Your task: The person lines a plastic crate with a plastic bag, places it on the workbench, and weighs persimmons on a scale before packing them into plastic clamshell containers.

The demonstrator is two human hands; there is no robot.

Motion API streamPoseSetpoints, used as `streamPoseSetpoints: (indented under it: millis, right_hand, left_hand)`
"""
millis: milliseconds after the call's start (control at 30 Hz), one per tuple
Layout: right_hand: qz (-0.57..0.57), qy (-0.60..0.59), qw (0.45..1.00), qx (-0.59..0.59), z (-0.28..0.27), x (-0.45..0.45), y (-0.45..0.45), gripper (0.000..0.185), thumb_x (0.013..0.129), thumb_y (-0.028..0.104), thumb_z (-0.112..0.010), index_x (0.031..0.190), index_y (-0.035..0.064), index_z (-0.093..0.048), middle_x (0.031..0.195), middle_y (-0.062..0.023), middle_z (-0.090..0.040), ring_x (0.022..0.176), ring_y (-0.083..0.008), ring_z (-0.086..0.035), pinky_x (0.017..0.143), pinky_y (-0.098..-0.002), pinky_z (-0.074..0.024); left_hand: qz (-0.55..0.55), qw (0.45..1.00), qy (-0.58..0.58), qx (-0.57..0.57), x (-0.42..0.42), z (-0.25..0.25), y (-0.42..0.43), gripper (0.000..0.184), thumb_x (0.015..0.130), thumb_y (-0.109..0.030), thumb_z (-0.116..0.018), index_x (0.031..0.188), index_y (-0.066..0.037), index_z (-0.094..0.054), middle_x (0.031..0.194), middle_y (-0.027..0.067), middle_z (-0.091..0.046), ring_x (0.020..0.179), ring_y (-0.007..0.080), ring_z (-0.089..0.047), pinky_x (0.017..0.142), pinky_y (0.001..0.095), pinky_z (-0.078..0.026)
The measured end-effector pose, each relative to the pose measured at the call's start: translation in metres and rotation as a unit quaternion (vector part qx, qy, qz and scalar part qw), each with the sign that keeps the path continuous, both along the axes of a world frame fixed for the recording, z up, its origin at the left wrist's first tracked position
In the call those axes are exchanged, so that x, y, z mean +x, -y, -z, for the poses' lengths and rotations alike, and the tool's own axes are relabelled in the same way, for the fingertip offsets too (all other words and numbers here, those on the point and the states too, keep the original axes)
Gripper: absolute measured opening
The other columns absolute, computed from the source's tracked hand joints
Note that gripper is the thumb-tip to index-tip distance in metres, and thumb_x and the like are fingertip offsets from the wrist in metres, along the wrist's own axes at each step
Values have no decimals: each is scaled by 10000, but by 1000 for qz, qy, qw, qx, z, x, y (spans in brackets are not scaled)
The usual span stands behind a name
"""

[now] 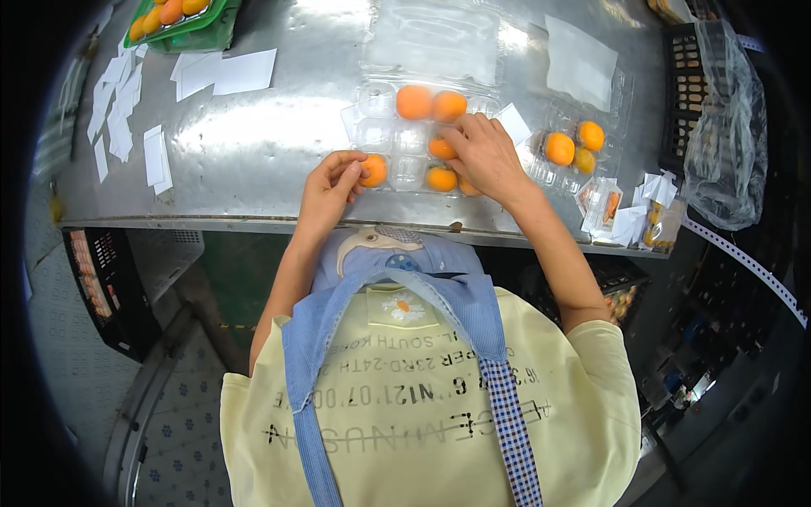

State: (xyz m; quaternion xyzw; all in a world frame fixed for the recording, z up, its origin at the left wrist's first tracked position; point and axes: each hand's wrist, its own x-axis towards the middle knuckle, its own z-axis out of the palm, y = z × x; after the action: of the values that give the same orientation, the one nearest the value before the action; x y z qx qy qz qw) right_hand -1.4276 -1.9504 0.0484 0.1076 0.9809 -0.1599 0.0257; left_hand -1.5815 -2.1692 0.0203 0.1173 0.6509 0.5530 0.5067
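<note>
A clear plastic clamshell tray [409, 167] with round compartments lies open on the metal table before me, with several oranges in it. The fingers and thumb of my left hand [328, 190] pinch an orange [374, 171] at the tray's near left corner. Reaching in from the right, my right hand [488, 156] has its fingertips closed on another orange [440, 148] in the right part. Its fingers partly cover that fruit. Two oranges [414, 102] sit in the far row, and one more orange [441, 178] rests in the near row.
To the right, a second clear tray [549, 173] holds a few oranges. Paper slips [245, 72] lie on the left of the metal table [279, 139]. A green basket of fruit [198, 29] stands far left. A black crate [681, 93] with plastic film stands at right.
</note>
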Motion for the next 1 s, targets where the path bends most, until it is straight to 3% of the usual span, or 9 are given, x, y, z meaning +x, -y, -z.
streamPoseSetpoints:
  millis: [67,167,267,367,600,700,800,900,1000]
  right_hand:
    - [5,-33,999,-8,-1,3,0,387,684,137,-727,1049,83,-613,976,-60,-583,920,-229,-558,809,-340,-433]
    - [161,-23,966,-200,-9,13,2,393,742,145,-728,1102,61,-593,990,-65,-616,874,-198,-600,800,-312,-470]
    - [270,-91,819,-499,-9,25,5,446,801,170,-713,1188,41,-533,1033,-83,-633,866,-165,-618,802,-285,-483]
    - [327,-92,696,-632,-25,28,20,495,826,194,-701,1236,33,-477,1083,-97,-622,917,-159,-604,808,-280,-478]
    - [289,-119,647,-695,-17,32,42,386,857,154,-654,1192,27,-509,1088,-91,-621,991,-147,-575,806,-279,-471]
    - [306,-118,661,-675,-23,28,44,351,848,159,-665,1150,28,-543,1050,-70,-624,953,-119,-576,791,-262,-467]
    - [318,-86,816,-474,-17,34,36,368,783,155,-712,1107,46,-575,1000,-61,-628,896,-161,-595,762,-290,-479]
    - [159,-109,976,-98,-9,35,37,457,677,147,-754,1096,71,-588,965,-69,-613,877,-234,-578,758,-342,-467]
    - [119,-64,987,-82,-11,30,48,486,661,141,-749,1112,70,-584,1017,-83,-602,934,-286,-538,804,-353,-452]
  left_hand:
    - [-1,1000,-1,2,1,1,1,211,926,-126,-516,1105,-42,-590,860,33,-618,672,64,-507,589,198,-411]
    - [3,1000,-5,3,3,-3,-1,224,914,-133,-538,1113,-42,-586,874,36,-617,689,62,-505,610,198,-419]
    - [35,999,-30,29,10,-18,-12,275,883,-120,-583,1149,-54,-567,953,39,-613,720,63,-508,638,205,-432]
    - [102,991,-54,71,16,-34,-26,461,797,-77,-675,1229,-84,-517,1139,52,-567,782,92,-535,667,225,-456]
    - [141,966,-156,150,32,-52,-52,633,711,-35,-743,1285,-79,-479,1242,64,-524,877,137,-537,719,232,-453]
    - [137,966,-171,140,32,-46,-48,603,709,-48,-748,1257,-68,-496,1208,62,-537,935,150,-544,756,255,-466]
    - [83,974,-177,117,30,-45,-45,563,679,-99,-774,1189,-78,-538,1139,47,-568,928,175,-559,769,284,-461]
    - [39,980,-171,96,26,-43,-41,521,667,-92,-776,1139,-68,-556,1115,53,-568,945,178,-551,786,296,-468]
    - [91,932,-337,98,19,-41,-37,535,703,-47,-755,1181,-55,-514,1151,78,-528,1067,180,-528,883,307,-464]
